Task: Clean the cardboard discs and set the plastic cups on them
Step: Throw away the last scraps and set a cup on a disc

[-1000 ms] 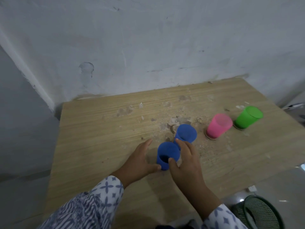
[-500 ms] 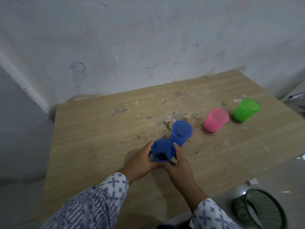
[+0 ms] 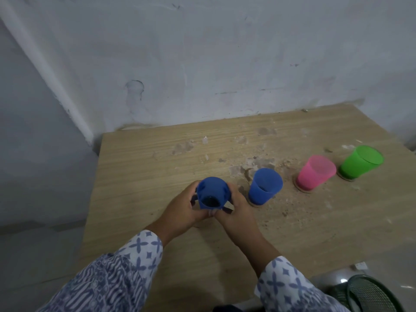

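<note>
Hands grip a tilted cup [image 3: 212, 192], blue, from both sides: the left hand [image 3: 181, 209] curls round its left wall and the right hand [image 3: 237, 209] round its right, thumbs meeting at the near side. The tilted cup turns its mouth toward the camera, dark inside, and is just left of the standing cup [image 3: 265, 185], a second blue one, not touching it. Whether its base clears the table [image 3: 144, 167] cannot be told.

The standing cup rests upright on a cardboard disc [image 3: 255, 204] whose edge shows at its near foot. Right of the standing cup is a pink cup [image 3: 315, 173], and farther right a green cup [image 3: 360, 165], each on a disc of its own; the three form a row with gaps between. Pale crumbs [image 3: 246, 168] and scuffed patches lie behind and around the standing cup. Well to its right and nearer the camera, off the table, a green mesh basket [image 3: 371, 296] sits on the floor. Patterned blue-and-white sleeves [image 3: 126, 273] cover both forearms.
</note>
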Available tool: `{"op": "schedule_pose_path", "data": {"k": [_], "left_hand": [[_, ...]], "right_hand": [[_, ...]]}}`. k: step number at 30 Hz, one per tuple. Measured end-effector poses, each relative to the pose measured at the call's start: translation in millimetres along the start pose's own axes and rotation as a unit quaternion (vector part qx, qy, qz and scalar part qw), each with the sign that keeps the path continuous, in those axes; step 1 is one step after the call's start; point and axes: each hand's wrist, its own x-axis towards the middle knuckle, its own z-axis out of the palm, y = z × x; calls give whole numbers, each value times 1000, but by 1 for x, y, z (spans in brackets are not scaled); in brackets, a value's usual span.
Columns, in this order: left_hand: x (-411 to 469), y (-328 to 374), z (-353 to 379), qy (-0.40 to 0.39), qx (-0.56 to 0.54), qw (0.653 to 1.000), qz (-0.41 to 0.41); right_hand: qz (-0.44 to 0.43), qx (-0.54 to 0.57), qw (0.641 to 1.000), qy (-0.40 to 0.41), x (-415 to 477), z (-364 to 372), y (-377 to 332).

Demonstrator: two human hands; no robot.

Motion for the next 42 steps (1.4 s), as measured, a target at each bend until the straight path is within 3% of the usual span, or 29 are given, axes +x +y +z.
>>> {"op": "schedule_pose_path", "data": {"k": [13, 37, 42], "left_hand": [[-12, -27, -11, 39, 5, 999, -26], [-17, -24, -9, 44, 65, 995, -56], [-22, -7, -14, 58, 69, 996, -21]], "right_hand": [[27, -41, 997, -55, 2, 22, 1], [62, -105, 991, -60, 3, 22, 2], [46, -124, 990, -48, 3, 11, -4]]}}
